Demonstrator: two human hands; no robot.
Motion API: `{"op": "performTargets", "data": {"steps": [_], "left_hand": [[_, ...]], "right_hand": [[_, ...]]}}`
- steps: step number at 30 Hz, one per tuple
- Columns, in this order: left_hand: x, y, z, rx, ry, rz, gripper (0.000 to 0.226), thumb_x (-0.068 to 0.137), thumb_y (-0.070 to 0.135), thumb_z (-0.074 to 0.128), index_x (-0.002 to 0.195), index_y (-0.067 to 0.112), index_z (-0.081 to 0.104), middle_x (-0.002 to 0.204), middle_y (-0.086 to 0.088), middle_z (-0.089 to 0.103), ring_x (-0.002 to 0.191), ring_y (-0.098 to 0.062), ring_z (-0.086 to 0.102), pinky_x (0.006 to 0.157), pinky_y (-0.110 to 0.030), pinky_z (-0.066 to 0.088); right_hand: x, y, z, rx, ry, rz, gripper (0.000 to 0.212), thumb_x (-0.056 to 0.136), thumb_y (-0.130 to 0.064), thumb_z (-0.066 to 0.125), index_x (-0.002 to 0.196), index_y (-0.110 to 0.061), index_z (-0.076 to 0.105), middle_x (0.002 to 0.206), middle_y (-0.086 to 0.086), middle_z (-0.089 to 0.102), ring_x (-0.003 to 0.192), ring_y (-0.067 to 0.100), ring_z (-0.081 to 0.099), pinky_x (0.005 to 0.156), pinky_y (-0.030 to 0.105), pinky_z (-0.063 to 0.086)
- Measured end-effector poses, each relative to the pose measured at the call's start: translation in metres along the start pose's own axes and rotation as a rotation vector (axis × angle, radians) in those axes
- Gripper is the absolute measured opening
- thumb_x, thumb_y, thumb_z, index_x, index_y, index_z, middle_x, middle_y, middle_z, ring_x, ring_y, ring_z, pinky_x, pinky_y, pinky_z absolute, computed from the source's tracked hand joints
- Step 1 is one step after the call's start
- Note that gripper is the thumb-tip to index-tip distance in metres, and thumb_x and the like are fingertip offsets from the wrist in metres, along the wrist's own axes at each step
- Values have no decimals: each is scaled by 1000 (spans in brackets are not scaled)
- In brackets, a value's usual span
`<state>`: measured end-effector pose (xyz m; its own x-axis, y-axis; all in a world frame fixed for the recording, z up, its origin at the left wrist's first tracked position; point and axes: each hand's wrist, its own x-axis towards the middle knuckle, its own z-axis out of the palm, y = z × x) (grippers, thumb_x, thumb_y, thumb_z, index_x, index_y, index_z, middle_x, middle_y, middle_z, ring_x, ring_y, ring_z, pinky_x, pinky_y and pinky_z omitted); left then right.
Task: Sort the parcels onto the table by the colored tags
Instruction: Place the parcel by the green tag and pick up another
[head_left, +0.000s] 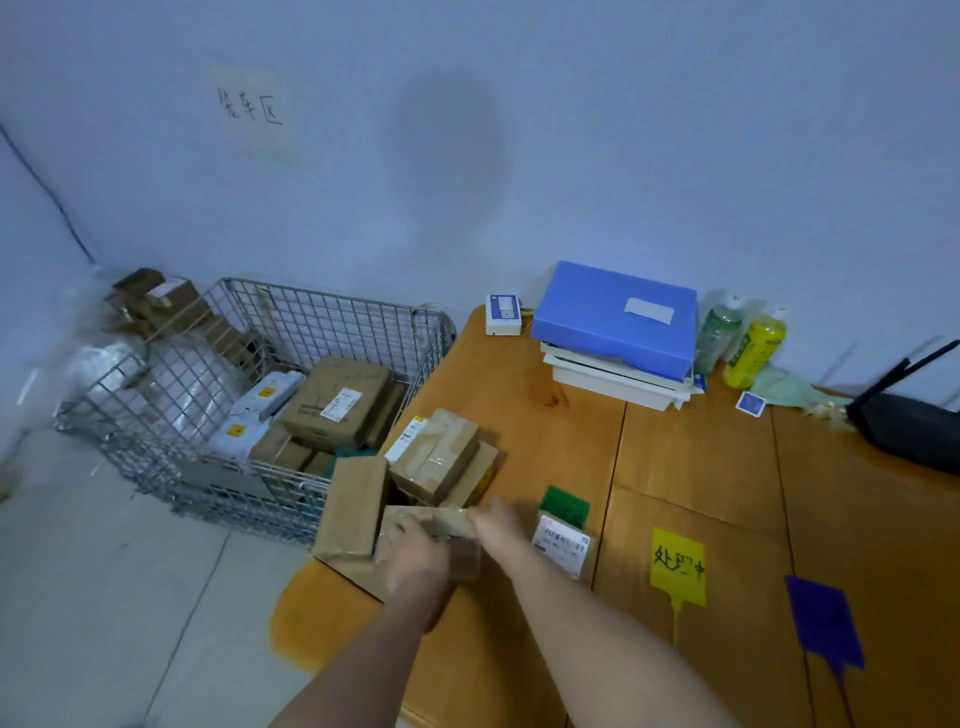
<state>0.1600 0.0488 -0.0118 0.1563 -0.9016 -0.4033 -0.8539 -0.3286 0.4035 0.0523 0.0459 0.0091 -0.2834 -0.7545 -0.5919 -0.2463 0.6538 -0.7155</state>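
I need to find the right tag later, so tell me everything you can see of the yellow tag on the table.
The yellow tag is a flat, bright yellow rectangle with a narrow tail running from its lower edge toward the person; it looks like thin plastic. Dark handwritten characters cross its face. It lies flat on the orange wooden table, right of the labelled parcel and left of the blue tag, apart from both. Neither hand touches it.
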Motion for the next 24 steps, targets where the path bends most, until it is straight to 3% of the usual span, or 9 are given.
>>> {"op": "performTargets", "data": {"steps": [2, 5, 7, 9, 11, 13, 16, 20, 24], "left_hand": [[1, -13, 4, -10, -50, -7, 54, 94, 26, 39, 144, 9, 27, 152, -14, 22, 141, -30, 20, 114, -41, 28], [1, -25, 11, 47, -47, 44, 59, 90, 31, 44, 145, 18, 27, 155, -8, 14, 143, -27, 15, 113, -42, 29], [1, -27, 12, 58, -30, 56, 57, 88, 32, 46, 142, 20, 30, 154, -6, 17, 142, -27, 18, 110, -43, 31], [1, -27, 10, 61, -18, 39, 57, 88, 34, 47, 141, 20, 32, 153, -7, 18, 141, -27, 19, 109, -42, 31], [2, -27, 8, 55, -13, 27, 57, 88, 35, 48, 141, 19, 32, 153, -7, 20, 141, -27, 20, 109, -43, 32], [2, -26, 6, 12, -11, 11, 56, 89, 36, 47, 141, 19, 34, 152, -8, 23, 140, -27, 22, 108, -43, 34], [2, -22, 2, -9, 25, -28, 52, 93, 41, 38, 139, 16, 40, 147, -10, 34, 136, -28, 30, 106, -43, 35], [1, -14, -9, -60, 45, -114, 53, 96, 44, 27, 135, 13, 44, 137, -17, 47, 127, -32, 41, 101, -43, 37], [5, 0, -17, -179, 6, -104, 59, 88, 51, 25, 126, 15, 52, 117, -15, 59, 106, -30, 54, 93, -45, 47]], "right_hand": [[2, 3, 15, 65, -41, 92, 39, 89, -18, 50, 125, -4, 50, 117, 15, 58, 106, 29, 56, 81, 32, 48], [20, 18, 33, 78, -48, 168, 59, 82, -25, 58, 135, -9, 39, 133, 14, 52, 120, 31, 52, 101, 36, 45], [38, 31, 43, 151, -71, 213, 65, 80, -25, 59, 138, -10, 34, 135, 15, 50, 121, 31, 52, 104, 41, 44], [23, 21, 40, 253, -76, 258, 61, 85, -19, 58, 138, -5, 32, 134, 17, 51, 119, 31, 53, 100, 36, 46], [19, 22, 37, 301, -92, 284, 54, 88, -17, 57, 135, -2, 35, 133, 18, 52, 111, 29, 55, 84, 32, 48], [22, 28, 36, 307, -93, 285, 53, 88, -18, 58, 134, 0, 39, 131, 18, 54, 100, 25, 53, 75, 28, 43], [21, 30, 33, 306, -85, 268, 59, 83, -27, 64, 132, -3, 41, 129, 16, 53, 100, 23, 51, 82, 30, 42], [18, 21, 20, 322, -135, 217, 69, 71, -35, 73, 129, -11, 45, 128, 11, 55, 115, 27, 54, 89, 35, 50], [13, 4, -6, 254, -95, 123, 80, 57, -42, 75, 128, -18, 45, 126, 7, 56, 111, 26, 57, 91, 37, 53]]}}
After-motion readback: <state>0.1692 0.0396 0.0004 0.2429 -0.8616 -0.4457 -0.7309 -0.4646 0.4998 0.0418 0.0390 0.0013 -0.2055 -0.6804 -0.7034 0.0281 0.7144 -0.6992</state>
